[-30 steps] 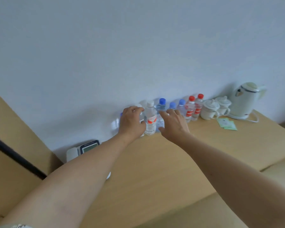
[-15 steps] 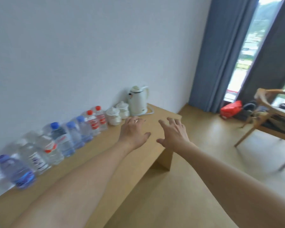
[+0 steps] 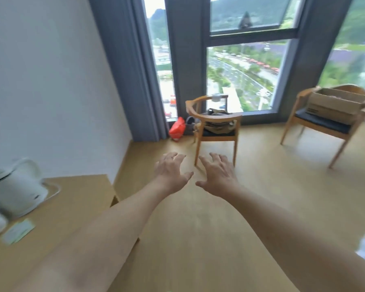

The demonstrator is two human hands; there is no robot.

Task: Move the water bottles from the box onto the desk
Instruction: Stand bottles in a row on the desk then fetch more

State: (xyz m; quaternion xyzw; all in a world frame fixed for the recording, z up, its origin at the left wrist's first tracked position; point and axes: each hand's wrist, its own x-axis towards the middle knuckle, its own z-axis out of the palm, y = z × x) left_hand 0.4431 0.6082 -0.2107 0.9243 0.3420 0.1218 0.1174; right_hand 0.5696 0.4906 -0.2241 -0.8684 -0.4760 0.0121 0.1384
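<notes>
Both forearms are extended forward over the floor. The left hand [image 3: 170, 174] and the right hand [image 3: 216, 175] are held side by side, palms down, fingers spread and relaxed, nothing gripped in either.

At lower left, the end of the counter [image 3: 80, 192] is seen, carrying a white kettle [image 3: 15, 192] and a green card [image 3: 19, 231]. No water bottles are visible in this view, so the number already set down cannot be told.

Further off, 2 wooden chairs stand before the window. The nearer chair [image 3: 216, 123] holds a bag-like bundle, and a red bag [image 3: 177, 128] lies on the floor beside it. The cardboard box [image 3: 335, 104] rests on the seat of the far chair [image 3: 322, 123] at right, well apart from both hands. Its contents are not visible from this angle.

The step in hand is judged to be the return to the box for more bottles. It is recommended that the approach be made past the right of the nearer chair, that the box interior be checked before reaching in, and that 1 bottle be gripped round the body in each hand and carried upright. The box overhangs the chair arm and should not be nudged or tipped.
</notes>
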